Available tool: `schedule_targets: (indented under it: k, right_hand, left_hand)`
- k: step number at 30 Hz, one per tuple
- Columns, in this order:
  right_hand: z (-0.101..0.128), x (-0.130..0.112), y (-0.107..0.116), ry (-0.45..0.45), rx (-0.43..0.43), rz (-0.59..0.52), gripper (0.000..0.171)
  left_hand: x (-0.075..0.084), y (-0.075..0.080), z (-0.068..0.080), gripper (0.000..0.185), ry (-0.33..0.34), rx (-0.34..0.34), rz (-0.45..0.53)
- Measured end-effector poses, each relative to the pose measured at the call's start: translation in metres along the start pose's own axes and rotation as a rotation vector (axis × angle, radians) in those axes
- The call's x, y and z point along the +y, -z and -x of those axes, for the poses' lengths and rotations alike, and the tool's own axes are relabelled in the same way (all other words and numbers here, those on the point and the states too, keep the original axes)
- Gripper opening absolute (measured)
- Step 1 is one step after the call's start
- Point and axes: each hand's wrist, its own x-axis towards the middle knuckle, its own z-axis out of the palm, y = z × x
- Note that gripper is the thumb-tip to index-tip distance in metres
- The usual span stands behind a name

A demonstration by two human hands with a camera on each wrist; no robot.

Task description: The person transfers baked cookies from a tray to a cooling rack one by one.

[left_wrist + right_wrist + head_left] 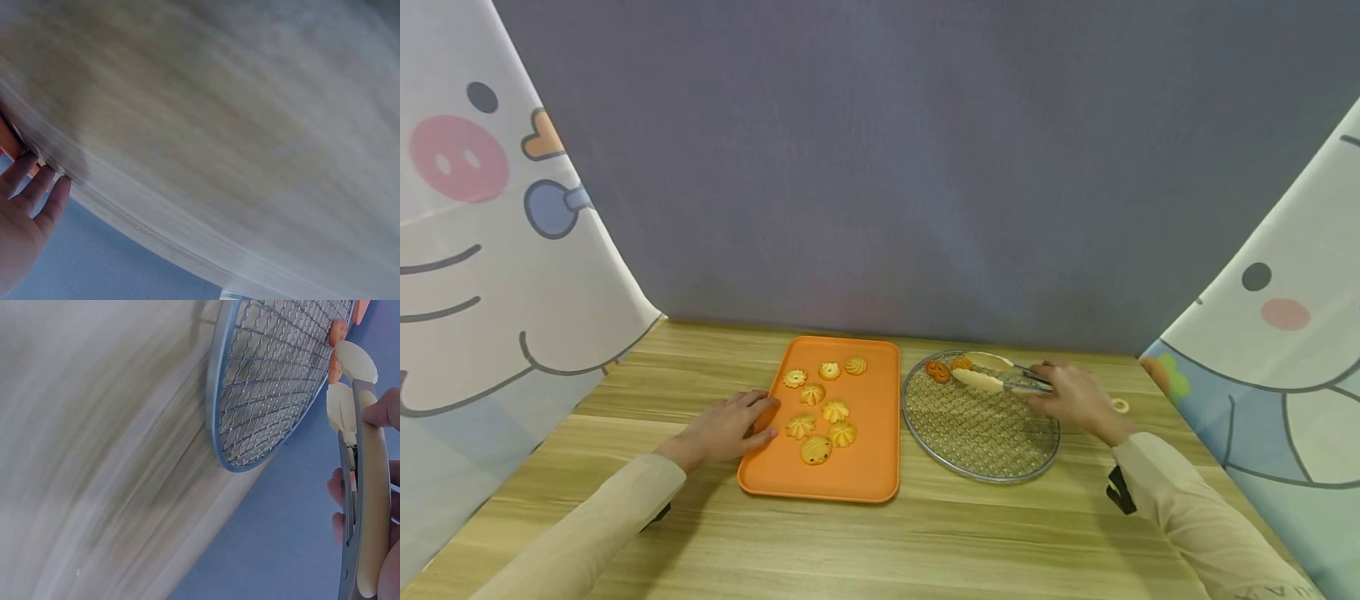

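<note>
My right hand (1072, 398) grips a pair of cream-tipped tongs (374, 494), thumb on one arm and fingers round the other. The tong tips stand apart at the far left part of a round wire rack (985, 433), beside a brown-orange cookie (937, 372) and a smaller orange cookie (962, 364). On the left, my left hand (730, 427) rests at the left edge of an orange tray (868, 467), fingers spread over its rim. Several pale yellow cookies lie on the tray, among them a round one with dark dots (816, 451) and a swirled one (855, 366).
Tray and rack stand side by side on a wood-grain table (970, 542), a narrow gap between them. A grey cloth wall (910, 183) rises behind the table's back edge. Cartoon-printed panels (1277, 333) flank both sides.
</note>
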Motion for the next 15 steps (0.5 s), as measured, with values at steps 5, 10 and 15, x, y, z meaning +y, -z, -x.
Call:
schedule_targets:
  k: [5,10,15]
  right_hand:
    - [-0.0006,0.0033,-0.0009,-0.003,0.004,-0.016,0.048]
    - [-0.0024,0.0063,-0.004,-0.004,0.012,-0.002,0.048]
    - [-0.0035,0.009,-0.0087,0.001,0.017,0.015,0.047]
  left_hand:
    - [-0.0008,-0.0011,-0.0004,0.052,0.0,-0.002,-0.007]
    - [-0.0012,-0.0016,-0.0007,0.052,-0.006,0.007,-0.013]
    - [-0.0013,-0.002,-0.0008,0.052,-0.011,0.011,-0.015]
